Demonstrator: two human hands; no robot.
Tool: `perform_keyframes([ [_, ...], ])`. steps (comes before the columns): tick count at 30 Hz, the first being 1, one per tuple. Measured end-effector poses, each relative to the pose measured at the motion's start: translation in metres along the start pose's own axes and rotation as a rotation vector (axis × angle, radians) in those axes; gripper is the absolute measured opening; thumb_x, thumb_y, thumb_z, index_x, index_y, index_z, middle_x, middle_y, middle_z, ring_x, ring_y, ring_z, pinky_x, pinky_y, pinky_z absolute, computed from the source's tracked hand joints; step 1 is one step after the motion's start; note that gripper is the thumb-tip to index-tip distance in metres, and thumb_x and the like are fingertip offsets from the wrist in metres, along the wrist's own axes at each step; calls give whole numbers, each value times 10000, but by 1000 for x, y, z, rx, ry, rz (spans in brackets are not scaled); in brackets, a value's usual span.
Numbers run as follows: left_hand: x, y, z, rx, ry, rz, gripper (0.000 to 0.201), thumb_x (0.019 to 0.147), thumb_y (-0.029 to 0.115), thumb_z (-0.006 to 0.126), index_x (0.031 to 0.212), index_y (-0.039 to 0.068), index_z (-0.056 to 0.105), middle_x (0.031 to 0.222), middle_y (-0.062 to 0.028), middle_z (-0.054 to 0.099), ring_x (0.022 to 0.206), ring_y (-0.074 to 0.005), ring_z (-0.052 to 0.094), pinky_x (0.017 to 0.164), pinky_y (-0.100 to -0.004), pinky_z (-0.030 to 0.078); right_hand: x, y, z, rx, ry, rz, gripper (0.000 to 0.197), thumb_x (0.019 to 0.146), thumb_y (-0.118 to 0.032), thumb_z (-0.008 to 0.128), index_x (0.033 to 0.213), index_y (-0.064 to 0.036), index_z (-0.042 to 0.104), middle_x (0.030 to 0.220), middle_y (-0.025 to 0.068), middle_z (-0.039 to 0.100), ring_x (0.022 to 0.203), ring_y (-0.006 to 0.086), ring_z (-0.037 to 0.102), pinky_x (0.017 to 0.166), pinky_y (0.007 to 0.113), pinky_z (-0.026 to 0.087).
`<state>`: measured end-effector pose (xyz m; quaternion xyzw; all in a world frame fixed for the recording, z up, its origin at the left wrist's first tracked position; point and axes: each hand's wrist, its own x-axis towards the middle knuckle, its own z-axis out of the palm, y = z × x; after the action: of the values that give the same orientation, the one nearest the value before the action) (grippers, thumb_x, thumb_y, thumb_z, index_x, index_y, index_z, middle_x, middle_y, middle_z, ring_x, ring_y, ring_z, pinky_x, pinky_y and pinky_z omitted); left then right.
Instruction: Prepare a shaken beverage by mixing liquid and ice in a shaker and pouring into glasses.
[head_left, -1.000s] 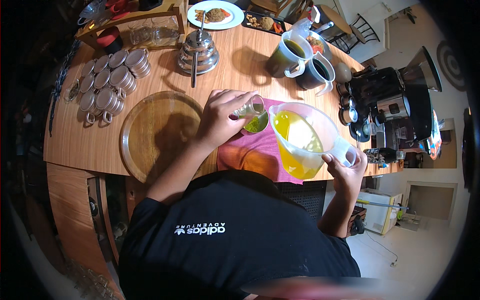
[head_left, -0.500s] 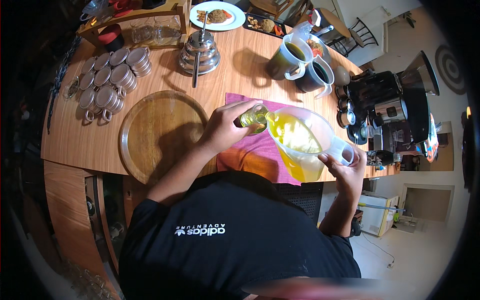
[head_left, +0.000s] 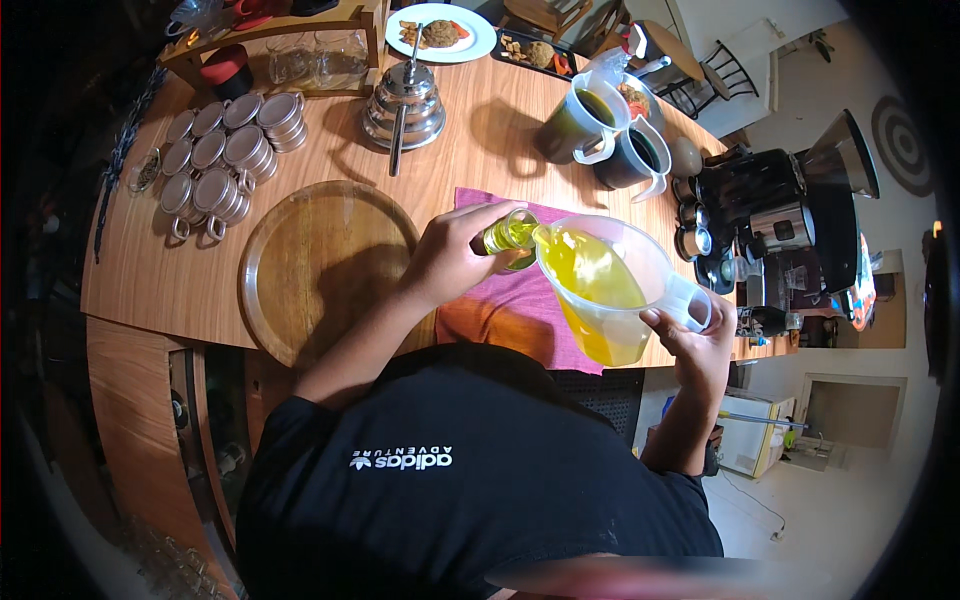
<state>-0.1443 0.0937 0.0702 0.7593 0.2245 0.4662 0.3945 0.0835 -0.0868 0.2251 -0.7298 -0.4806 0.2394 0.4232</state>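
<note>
My left hand (head_left: pixel 458 250) is closed around a small clear glass (head_left: pixel 513 232) with yellow-green liquid in it. Tilted toward it, a translucent plastic measuring jug (head_left: pixel 610 325) rests its spout at the glass's rim, and yellow liquid (head_left: pixel 590 270) runs across. My right hand (head_left: pixel 692 335) grips the jug's handle on the right. Below both lies a magenta and orange cloth (head_left: pixel 490 325) on the wooden table (head_left: pixel 455 130). A round wooden tray (head_left: pixel 300 270) lies to the left of my left hand.
Several lidded cups (head_left: pixel 225 150) stand stacked at the left. A metal gooseneck kettle (head_left: pixel 403 110) is at the back, near a white plate of food (head_left: pixel 470 45). Two jugs of dark liquid, one green (head_left: pixel 570 130) and one blackish (head_left: pixel 622 165), stand beside a black coffee grinder (head_left: pixel 750 190).
The liquid in the small glass looks higher, and the level in the jug a little lower. Both hands stay in nearly the same place.
</note>
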Motion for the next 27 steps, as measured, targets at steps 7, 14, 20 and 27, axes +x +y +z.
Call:
perform_keyframes([
  [7,1,-2,-1,1,16,-15,561,769,89,879,1285,12,674,1140,-167,751,1020,-277,749,869,-359,581,2,4,-3,22,15,24,419,721,-241,946,950,41,736,824,78,745,729,129,710,700,260,555],
  [14,7,-7,-9,189,13,170,554,746,107,859,1272,66,692,1129,-138,741,1048,-308,709,928,-412,530,-1,10,-9,150,53,8,406,704,-193,939,955,51,732,830,81,745,739,135,709,721,261,556],
  [20,14,2,-12,359,-80,230,611,701,50,847,1290,134,708,1131,-62,720,1082,-243,670,968,-407,455,-6,16,-12,273,85,-22,400,696,-164,937,961,44,721,836,74,741,747,132,709,722,257,557],
  [27,22,1,-16,573,-68,345,474,749,33,778,1203,170,761,1128,-30,707,1098,-238,650,1000,-417,434,-11,28,-15,358,144,-90,423,693,-191,950,956,44,716,843,78,739,761,141,714,721,266,564],
])
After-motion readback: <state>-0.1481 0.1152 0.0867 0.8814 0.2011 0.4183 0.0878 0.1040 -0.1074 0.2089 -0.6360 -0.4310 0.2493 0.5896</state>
